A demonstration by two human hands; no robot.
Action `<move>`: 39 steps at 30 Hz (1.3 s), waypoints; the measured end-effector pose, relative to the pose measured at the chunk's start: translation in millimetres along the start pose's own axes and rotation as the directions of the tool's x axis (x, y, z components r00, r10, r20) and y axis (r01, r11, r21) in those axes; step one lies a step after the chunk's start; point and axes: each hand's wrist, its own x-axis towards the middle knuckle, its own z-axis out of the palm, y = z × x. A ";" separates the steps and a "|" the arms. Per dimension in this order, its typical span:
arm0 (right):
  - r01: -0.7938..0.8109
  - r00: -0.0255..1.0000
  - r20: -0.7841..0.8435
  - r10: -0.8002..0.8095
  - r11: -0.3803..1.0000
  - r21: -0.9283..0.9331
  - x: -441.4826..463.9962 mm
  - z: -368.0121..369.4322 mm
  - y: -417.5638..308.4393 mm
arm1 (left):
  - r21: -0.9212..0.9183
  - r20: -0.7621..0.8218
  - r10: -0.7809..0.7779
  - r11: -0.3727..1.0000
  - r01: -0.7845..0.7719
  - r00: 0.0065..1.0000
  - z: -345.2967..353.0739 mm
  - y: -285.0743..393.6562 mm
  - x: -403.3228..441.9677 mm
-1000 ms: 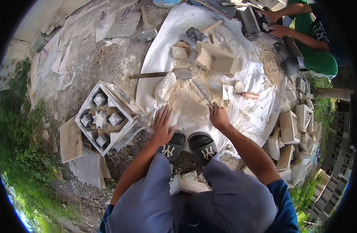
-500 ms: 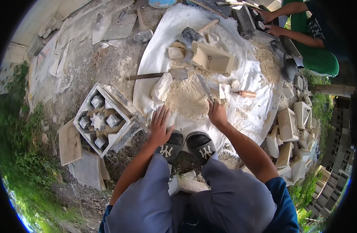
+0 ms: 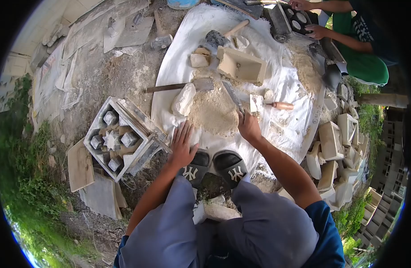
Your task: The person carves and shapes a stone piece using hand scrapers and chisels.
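Note:
My right hand (image 3: 249, 127) is closed round the near end of a long flat metal blade (image 3: 232, 95). The blade points away from me along the right side of a heap of pale sandy powder (image 3: 214, 114). My left hand (image 3: 183, 144) lies flat, fingers stretched, at the near left edge of a white sheet (image 3: 176, 58) under the heap. Just beyond its fingertips stands a whitish block (image 3: 184, 100). A flat metal tool with a dark handle (image 3: 167, 88) rests behind that block. To the right of my right hand lies a trowel with a wooden handle (image 3: 282, 106).
Beyond the powder are a hollow cream block (image 3: 242, 65) and a dark-headed mallet (image 3: 217, 39). A star-patterned mould (image 3: 112, 139) sits at left, cast blocks (image 3: 331, 140) at right. At top right another person's hands (image 3: 319, 31) are at a dark tray (image 3: 295, 20).
The view has shifted slightly, and the blade in my right hand has moved a little. My left hand stays flat. The other person's upper hand has moved up, showing pale round shapes in the tray.

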 end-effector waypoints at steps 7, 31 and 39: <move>-0.053 0.998 0.039 0.054 0.998 -0.021 2.5 -0.6 -3.0 | -0.015 -0.015 -0.018 1.000 0.018 1.000 0.4 1.9 -2.7; 0.067 0.998 0.013 -0.067 0.995 -0.073 7.4 12.4 1.4 | -0.014 0.006 -0.011 1.000 0.011 1.000 -0.4 1.7 -0.8; -0.061 0.956 0.270 0.113 0.979 -0.193 5.8 4.9 10.8 | -0.003 0.009 -0.005 1.000 0.005 1.000 -0.6 2.2 0.9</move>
